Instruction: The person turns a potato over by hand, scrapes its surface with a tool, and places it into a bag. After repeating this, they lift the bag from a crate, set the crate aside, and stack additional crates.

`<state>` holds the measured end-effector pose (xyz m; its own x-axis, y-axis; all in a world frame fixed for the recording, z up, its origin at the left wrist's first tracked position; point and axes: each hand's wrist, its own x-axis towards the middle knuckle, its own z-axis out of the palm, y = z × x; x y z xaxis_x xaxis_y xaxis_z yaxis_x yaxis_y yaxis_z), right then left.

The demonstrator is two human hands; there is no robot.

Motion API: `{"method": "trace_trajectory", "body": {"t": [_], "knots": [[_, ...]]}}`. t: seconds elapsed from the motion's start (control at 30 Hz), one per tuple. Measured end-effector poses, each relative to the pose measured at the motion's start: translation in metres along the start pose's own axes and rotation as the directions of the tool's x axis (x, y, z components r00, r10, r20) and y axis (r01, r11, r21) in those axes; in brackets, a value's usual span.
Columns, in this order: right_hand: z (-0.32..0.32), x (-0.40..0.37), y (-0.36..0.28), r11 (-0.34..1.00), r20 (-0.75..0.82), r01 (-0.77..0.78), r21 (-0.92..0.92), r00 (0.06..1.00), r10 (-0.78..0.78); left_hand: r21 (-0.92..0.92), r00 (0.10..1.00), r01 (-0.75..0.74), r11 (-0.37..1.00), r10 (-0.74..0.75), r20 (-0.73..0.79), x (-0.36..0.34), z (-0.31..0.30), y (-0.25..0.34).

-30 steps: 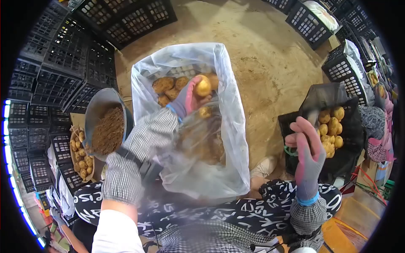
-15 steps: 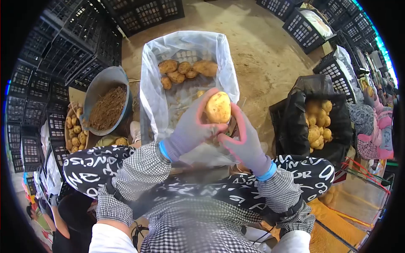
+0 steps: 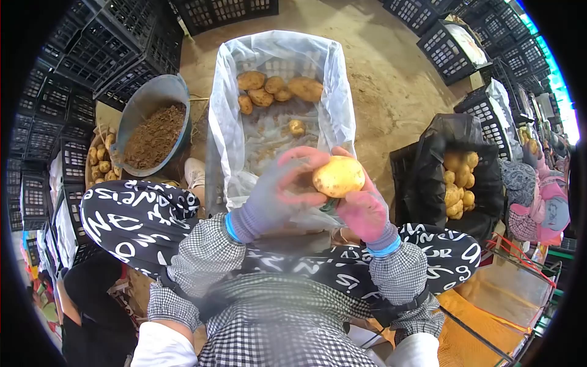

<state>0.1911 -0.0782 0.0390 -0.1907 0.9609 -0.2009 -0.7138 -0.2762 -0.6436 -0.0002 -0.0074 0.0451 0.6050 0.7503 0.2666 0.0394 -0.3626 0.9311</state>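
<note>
A pale yellow potato (image 3: 338,177) is held up over the near end of a crate lined with clear plastic (image 3: 221,131). My left hand (image 3: 278,192), in a grey and pink glove, curls its fingers and thumb at the potato's left end. From the right, my right hand (image 3: 367,211) grips it, fingers behind and thumb below. A small dark green thing (image 3: 329,205) shows under the potato; I cannot make out what it is. Inside the crate, several brown potatoes (image 3: 261,97) lie at the far end, and one small potato (image 3: 296,127) lies nearer.
To the left stands a tub of soil (image 3: 153,137), with a basket of potatoes (image 3: 101,160) beside it. A black-lined crate (image 3: 422,177) of yellow potatoes (image 3: 458,189) is at the right. Stacked black crates (image 3: 116,49) rise at the left. Another person (image 3: 92,293) is at lower left.
The potato has turned from upright to lying sideways and moved slightly right and down. My right hand has turned and closed round its right side. The view has shifted slightly.
</note>
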Motion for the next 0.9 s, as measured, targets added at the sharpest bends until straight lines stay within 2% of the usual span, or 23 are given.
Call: {"method": "trace_trajectory", "body": {"t": [0.1,0.2,0.3,0.37,0.47,0.53,0.57,0.6,0.63,0.67,0.7,0.73,0.77,0.8,0.83,0.9], "knots": [[-0.001,0.000,0.006,0.999,0.022,-0.012,0.030,1.000,0.011,-0.300,0.999,0.048,0.953,-0.048,0.007,-0.007,-0.002,-0.017],[0.001,0.006,0.010,0.992,0.058,-0.001,0.125,0.998,-0.007,-0.668,0.970,0.179,0.722,-0.242,-0.002,-0.009,0.001,-0.014],[-0.003,0.011,0.012,0.966,0.064,-0.033,0.256,0.998,0.017,-0.735,0.940,0.245,0.632,-0.340,0.021,-0.004,-0.006,-0.009],[-0.006,0.010,0.012,0.936,0.021,-0.082,0.342,0.997,0.080,-0.555,0.982,0.130,0.822,-0.183,-0.041,-0.001,-0.006,-0.022],[-0.008,0.014,0.015,0.916,-0.017,-0.078,0.394,0.996,0.092,-0.169,0.991,-0.049,0.984,0.027,-0.133,0.001,0.004,-0.020],[-0.001,0.016,0.013,0.947,-0.018,-0.112,0.301,0.992,0.123,-0.167,0.994,0.012,0.986,-0.030,-0.110,-0.001,0.009,-0.012],[0.001,0.017,0.011,0.959,-0.017,-0.128,0.253,0.990,0.137,-0.303,0.988,0.127,0.944,-0.148,-0.047,0.000,0.008,-0.007],[-0.004,0.018,0.012,0.949,-0.066,-0.090,0.302,0.991,0.114,-0.344,0.980,0.191,0.919,-0.198,0.015,-0.001,0.009,-0.006],[-0.012,0.016,0.013,0.936,-0.114,-0.048,0.350,0.989,0.093,-0.377,0.966,0.258,0.890,-0.248,0.076,-0.003,0.009,-0.006],[-0.021,0.015,0.012,0.919,-0.161,-0.006,0.393,0.984,0.075,-0.328,0.963,0.270,0.905,-0.244,0.117,-0.006,0.012,-0.013],[-0.026,0.011,0.000,0.924,-0.336,0.146,0.353,0.942,-0.020,-0.168,0.988,0.142,0.976,-0.128,0.089,-0.004,0.013,-0.023],[-0.032,0.007,-0.013,0.922,-0.496,0.278,0.269,0.861,-0.115,0.015,0.998,0.008,1.000,-0.008,0.060,-0.002,0.013,-0.034],[-0.060,0.000,-0.031,0.817,-0.475,0.397,0.418,0.862,-0.176,0.194,0.994,-0.113,0.975,0.110,0.030,-0.001,0.014,-0.045],[-0.063,-0.011,-0.055,0.707,-0.357,0.481,0.518,0.873,-0.332,0.235,0.999,-0.047,0.971,0.045,0.014,-0.005,0.015,-0.051],[-0.073,-0.029,-0.072,0.657,-0.508,0.630,0.413,0.759,-0.408,0.275,1.000,0.026,0.961,-0.025,-0.006,-0.006,0.013,-0.054],[-0.109,-0.060,-0.105,0.573,-0.469,0.698,0.429,0.714,-0.519,0.313,0.964,0.248,0.917,-0.265,0.013,0.010,0.008,-0.051]]}}
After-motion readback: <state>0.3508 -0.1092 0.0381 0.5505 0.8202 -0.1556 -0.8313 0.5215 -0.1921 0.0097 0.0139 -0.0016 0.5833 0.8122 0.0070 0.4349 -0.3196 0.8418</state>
